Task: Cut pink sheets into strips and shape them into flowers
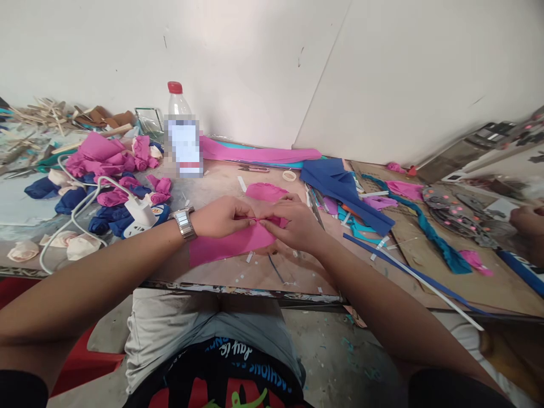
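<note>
A strip of pink fabric (229, 247) lies over the table in front of me, its top edge pinched between both hands. My left hand (221, 217), with a metal watch on the wrist, grips the fabric edge between thumb and fingers. Close beside it, my right hand (291, 221) pinches the same fabric, the fingertips of the two hands nearly touching. Just behind the hands is a rounded pink fabric piece (266, 191). Small scissors (254, 169) and a ring of tape (289, 175) rest farther back.
Pink, blue and cream fabric rolls (100, 154) crowd the left, with a white charger (140, 212) and cable. A red-capped bottle (175, 102) stands behind a phone (186, 146). Blue cloth (348, 195) and a white stick (433, 290) lie right. Another person's hand (527, 222) shows far right.
</note>
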Demonstrator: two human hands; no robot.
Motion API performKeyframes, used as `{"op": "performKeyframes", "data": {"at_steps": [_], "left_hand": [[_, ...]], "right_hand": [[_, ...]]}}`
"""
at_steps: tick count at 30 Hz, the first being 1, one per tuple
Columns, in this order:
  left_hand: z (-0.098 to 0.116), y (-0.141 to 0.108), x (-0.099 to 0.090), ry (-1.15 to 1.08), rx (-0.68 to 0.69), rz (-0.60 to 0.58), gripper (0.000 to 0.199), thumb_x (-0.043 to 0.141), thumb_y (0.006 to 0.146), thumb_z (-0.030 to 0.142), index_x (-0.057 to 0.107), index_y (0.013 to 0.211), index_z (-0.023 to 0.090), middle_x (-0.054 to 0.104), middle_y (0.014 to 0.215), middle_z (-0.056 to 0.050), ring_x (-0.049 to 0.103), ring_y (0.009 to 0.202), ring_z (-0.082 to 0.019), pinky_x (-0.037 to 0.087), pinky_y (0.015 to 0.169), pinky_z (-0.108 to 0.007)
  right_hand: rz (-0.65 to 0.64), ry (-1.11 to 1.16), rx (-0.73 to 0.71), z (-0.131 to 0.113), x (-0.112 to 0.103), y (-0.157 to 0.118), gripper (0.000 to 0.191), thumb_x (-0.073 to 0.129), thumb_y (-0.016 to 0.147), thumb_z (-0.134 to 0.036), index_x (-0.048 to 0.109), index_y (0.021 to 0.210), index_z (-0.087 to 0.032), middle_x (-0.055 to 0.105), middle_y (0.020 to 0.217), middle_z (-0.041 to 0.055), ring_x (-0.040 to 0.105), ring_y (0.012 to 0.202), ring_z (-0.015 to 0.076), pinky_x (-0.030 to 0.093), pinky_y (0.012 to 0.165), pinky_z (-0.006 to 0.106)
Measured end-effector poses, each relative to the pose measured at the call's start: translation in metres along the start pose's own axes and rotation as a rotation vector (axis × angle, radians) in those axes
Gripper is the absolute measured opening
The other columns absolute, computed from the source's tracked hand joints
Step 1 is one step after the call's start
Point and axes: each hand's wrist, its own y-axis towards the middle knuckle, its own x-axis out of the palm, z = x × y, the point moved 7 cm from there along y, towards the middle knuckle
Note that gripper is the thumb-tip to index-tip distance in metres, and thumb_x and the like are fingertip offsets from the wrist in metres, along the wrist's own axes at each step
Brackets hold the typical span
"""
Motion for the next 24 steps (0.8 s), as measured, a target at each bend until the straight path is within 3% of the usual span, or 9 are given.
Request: {"op": "performKeyframes", "data": {"at_steps": [7,10,14,24], "left_hand": [[0.0038,0.001,0.0005,-0.117,0.056,-0.039,0.025,0.05,0.084,0.014,0.073,0.095,0.014,0.07,0.08,0.001,0.055,0.068,-0.011,0.043,0.067,-0.023],[0.0016,0.0007,0.0014,-0.172,0.0,-0.068,0.021,0.052,0.088,0.022,0.072,0.09,0.013,0.068,0.078,0.0,0.055,0.068,-0.012,0.042,0.066,-0.024],[0.0008,0.001,0.0004,-0.203,-0.026,-0.046,0.031,0.053,0.094,0.036,0.068,0.081,0.012,0.055,0.066,0.002,0.043,0.061,-0.009,0.035,0.06,-0.023],[-0.0009,0.0029,-0.0017,-0.244,-0.026,0.002,0.034,0.056,0.094,0.04,0.071,0.08,0.013,0.056,0.065,0.003,0.044,0.062,-0.01,0.036,0.061,-0.023]], "right_hand": [[0.021,-0.023,-0.092,-0.0043,-0.0003,-0.0012,0.012,0.064,0.094,-0.027,0.076,0.092,-0.024,0.079,0.083,0.0006,0.071,0.079,0.0172,0.039,0.096,0.039],[0.023,-0.027,-0.098,-0.004,-0.0004,-0.0017,0.014,0.062,0.095,-0.027,0.076,0.092,-0.024,0.078,0.082,0.0006,0.07,0.076,0.0164,0.039,0.097,0.04],[0.035,-0.052,-0.1,-0.0039,-0.0011,-0.002,0.014,0.062,0.095,-0.027,0.075,0.091,-0.025,0.077,0.082,0.0011,0.069,0.076,0.0168,0.038,0.099,0.041],[0.046,-0.064,-0.091,-0.0041,-0.0023,-0.0021,0.014,0.062,0.097,-0.028,0.075,0.092,-0.024,0.077,0.083,0.0016,0.07,0.083,0.0178,0.039,0.097,0.04]]}}
